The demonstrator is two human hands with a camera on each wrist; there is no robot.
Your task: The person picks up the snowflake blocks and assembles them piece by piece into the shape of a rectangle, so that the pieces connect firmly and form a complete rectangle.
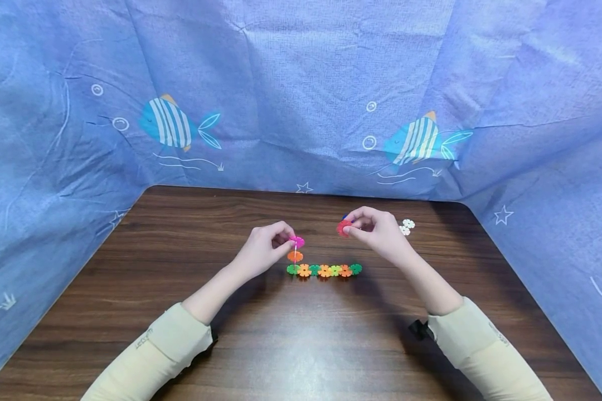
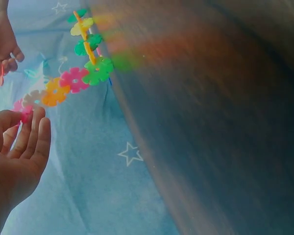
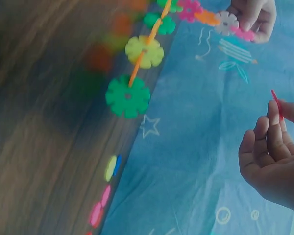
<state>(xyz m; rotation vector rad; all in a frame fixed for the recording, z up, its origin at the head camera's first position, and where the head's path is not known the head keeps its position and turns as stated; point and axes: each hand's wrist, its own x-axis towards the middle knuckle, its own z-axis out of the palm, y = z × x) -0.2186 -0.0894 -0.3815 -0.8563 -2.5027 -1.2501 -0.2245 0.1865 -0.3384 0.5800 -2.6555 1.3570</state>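
My left hand (image 1: 262, 249) pinches a pink flower-shaped disc (image 2: 25, 114) between thumb and fingers. That disc tops a raised column of linked discs, with a white disc (image 2: 33, 98), an orange disc (image 2: 56, 91) and another pink disc (image 2: 74, 80) below it. A green corner disc (image 2: 98, 71) joins the column to a horizontal row of green, orange and yellow discs (image 1: 324, 271). At the row's other end is a dark green disc (image 3: 128, 97). My right hand (image 1: 381, 233), off to the right, pinches a red disc (image 1: 343, 228) at its edge, apart from the column.
Loose white discs (image 1: 408, 224) lie on the brown wooden table (image 1: 301, 345) beyond my right hand. Yellow (image 3: 110, 168) and pink loose discs (image 3: 96, 214) show near the table's far edge. A blue curtain (image 1: 301, 83) printed with fish surrounds the table's back and sides.
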